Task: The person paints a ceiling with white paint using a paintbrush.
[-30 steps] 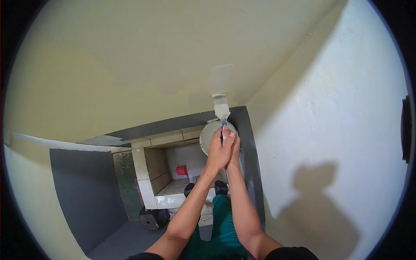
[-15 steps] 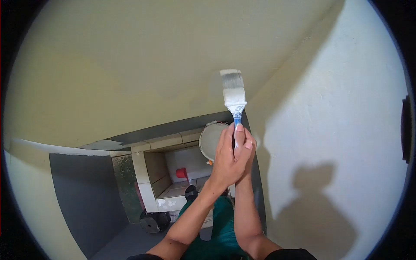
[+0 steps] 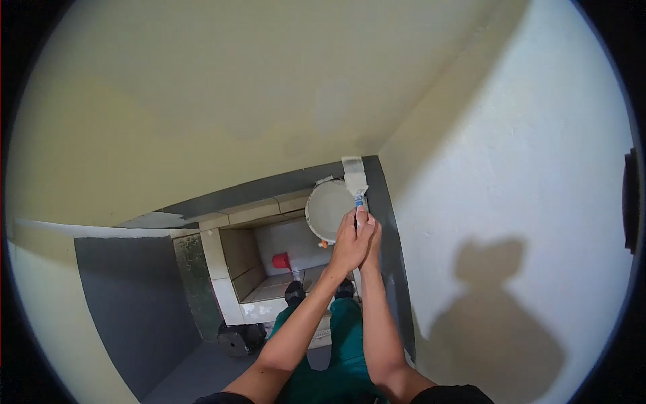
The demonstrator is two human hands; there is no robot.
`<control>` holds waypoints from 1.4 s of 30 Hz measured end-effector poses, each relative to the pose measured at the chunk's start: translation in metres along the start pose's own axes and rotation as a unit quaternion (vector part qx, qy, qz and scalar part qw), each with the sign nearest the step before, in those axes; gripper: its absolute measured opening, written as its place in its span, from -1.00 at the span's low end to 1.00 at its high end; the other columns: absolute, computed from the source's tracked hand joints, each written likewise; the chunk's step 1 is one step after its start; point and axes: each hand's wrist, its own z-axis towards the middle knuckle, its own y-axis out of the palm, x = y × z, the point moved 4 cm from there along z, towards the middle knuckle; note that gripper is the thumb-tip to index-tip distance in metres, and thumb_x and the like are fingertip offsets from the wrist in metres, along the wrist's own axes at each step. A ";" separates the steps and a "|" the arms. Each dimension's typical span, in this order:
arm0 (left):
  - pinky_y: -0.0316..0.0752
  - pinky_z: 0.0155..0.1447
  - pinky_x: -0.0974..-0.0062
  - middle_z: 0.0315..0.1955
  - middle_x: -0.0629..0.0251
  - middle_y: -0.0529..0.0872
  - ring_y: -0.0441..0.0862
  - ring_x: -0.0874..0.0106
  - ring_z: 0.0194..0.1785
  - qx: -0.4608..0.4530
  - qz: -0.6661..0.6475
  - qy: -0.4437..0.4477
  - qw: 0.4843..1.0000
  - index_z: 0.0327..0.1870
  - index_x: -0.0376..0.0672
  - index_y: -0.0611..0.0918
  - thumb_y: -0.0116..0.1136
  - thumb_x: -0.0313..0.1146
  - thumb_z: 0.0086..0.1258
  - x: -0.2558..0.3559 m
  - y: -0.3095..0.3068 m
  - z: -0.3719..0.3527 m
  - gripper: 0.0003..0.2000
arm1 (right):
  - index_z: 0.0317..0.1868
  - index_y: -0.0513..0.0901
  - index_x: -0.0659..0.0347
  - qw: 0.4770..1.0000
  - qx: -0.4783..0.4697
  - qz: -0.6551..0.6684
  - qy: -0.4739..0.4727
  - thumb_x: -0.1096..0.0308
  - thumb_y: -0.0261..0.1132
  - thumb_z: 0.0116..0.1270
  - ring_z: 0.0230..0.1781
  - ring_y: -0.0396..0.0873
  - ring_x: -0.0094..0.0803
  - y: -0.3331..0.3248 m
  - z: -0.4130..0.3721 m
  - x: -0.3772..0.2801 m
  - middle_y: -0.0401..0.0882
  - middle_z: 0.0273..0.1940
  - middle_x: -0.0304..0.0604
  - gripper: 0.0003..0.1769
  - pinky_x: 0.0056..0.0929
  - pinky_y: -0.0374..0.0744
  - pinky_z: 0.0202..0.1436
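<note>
Both my hands are closed together around the handle of a paintbrush (image 3: 354,178), arms stretched out in front of me. My left hand (image 3: 348,248) wraps the handle from the left side, while my right hand (image 3: 371,246) is pressed against it from the right and partly hidden. White paint coats the brush's ferrule, and its bristles point away from me, overlapping the grey band (image 3: 303,176) low on the cream wall (image 3: 222,81), near the corner. Just left of the brush stands a round bucket (image 3: 328,207) of pale paint.
A tiled basin (image 3: 217,259) lies below, with a red dipper (image 3: 280,260) inside. The white wall (image 3: 525,175) rises close on my right and carries my shadow. A black object (image 3: 239,340) sits at lower left. My shoes (image 3: 295,292) are at the basin's front.
Both hands have lowered the brush from the cream wall down to the grey band near the corner. A damp-looking patch shows on the wall where the brush was.
</note>
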 end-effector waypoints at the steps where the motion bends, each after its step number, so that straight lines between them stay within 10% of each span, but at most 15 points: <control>1: 0.43 0.23 0.27 -0.04 -0.08 0.65 0.61 0.09 0.07 -0.004 -0.003 -0.029 1.000 0.16 -0.40 0.53 0.05 -0.10 0.53 -0.020 0.009 0.003 -0.54 | -0.12 0.53 0.29 1.000 0.005 -0.004 0.018 0.00 0.04 0.61 -0.32 0.52 -0.29 -0.003 0.003 0.003 0.56 -0.28 -0.07 -0.55 -0.22 0.50 -0.24; 9: 0.45 0.22 0.18 -0.06 -0.25 0.68 0.63 -0.07 0.09 -0.005 -0.026 -0.082 0.996 0.06 -0.47 0.58 0.06 -0.06 0.48 -0.085 0.045 0.050 -0.49 | -0.54 0.51 0.37 0.996 0.026 -0.073 0.047 -0.08 0.08 0.53 -0.57 0.38 -0.39 -0.018 0.053 0.014 0.41 -0.64 -0.20 -0.34 -0.17 0.34 -0.47; 21: 0.48 0.15 0.21 -0.08 -0.24 0.68 0.66 0.01 0.03 -0.032 -0.069 -0.106 0.991 -0.01 -0.46 0.58 0.09 -0.07 0.47 -0.077 0.058 0.078 -0.52 | -0.39 0.60 0.42 0.996 0.023 -0.056 0.063 0.01 0.12 0.52 -0.50 0.45 -0.35 -0.024 0.086 0.022 0.57 -0.53 -0.01 -0.44 -0.15 0.42 -0.40; 30: 0.44 0.18 0.17 -0.11 -0.19 0.57 0.57 -0.07 -0.01 0.014 0.032 0.107 0.994 0.08 -0.47 0.48 0.10 -0.14 0.49 0.014 0.064 0.050 -0.54 | -0.45 0.50 0.33 0.997 0.031 0.058 -0.040 0.03 0.09 0.54 -0.52 0.32 -0.47 -0.063 0.071 -0.037 0.39 -0.58 -0.24 -0.47 -0.27 0.33 -0.46; 42: 0.43 0.28 0.22 0.03 -0.23 0.65 0.62 -0.03 0.16 0.003 0.008 -0.065 0.998 0.20 -0.48 0.52 0.09 -0.11 0.48 -0.078 0.064 0.053 -0.46 | -0.41 0.49 0.43 0.994 0.020 -0.074 0.083 0.01 0.07 0.53 -0.54 0.33 -0.31 -0.034 0.070 0.028 0.41 -0.60 -0.03 -0.43 -0.13 0.36 -0.42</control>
